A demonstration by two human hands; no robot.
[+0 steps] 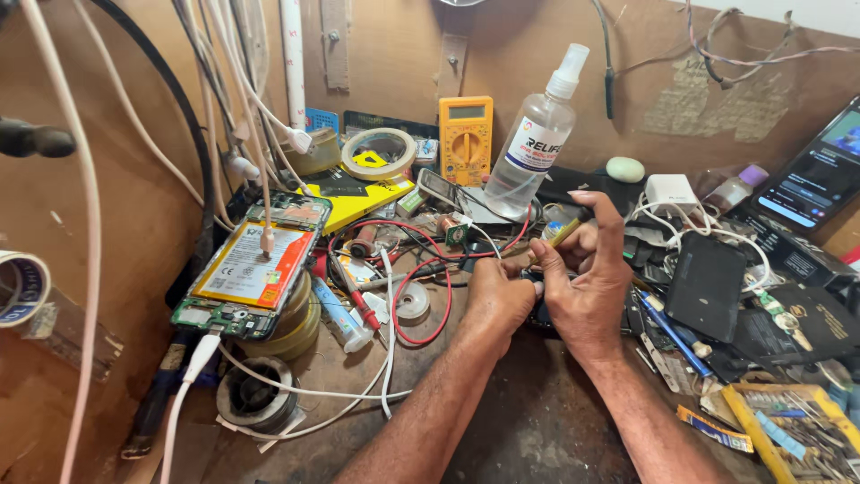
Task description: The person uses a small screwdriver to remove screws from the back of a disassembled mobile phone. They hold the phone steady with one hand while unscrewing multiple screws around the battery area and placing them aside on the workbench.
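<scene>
My left hand (495, 298) is curled shut on a small dark object at the middle of the workbench; most of that object is hidden under my fingers. My right hand (587, 278) grips a thin yellow-handled tool (570, 230), held like a pen, its tip pointing down toward the spot where both hands meet. An opened phone (253, 267) with its orange-and-white battery exposed lies to the left on rolls of tape, a white cable plugged into its lower end.
A clear spray bottle (536, 139) and a yellow multimeter (465, 136) stand at the back. Red and white wires (421, 296) loop left of my hands. A black phone back (705, 285), a lit phone (820, 175) and a tray of small tools (788, 435) crowd the right.
</scene>
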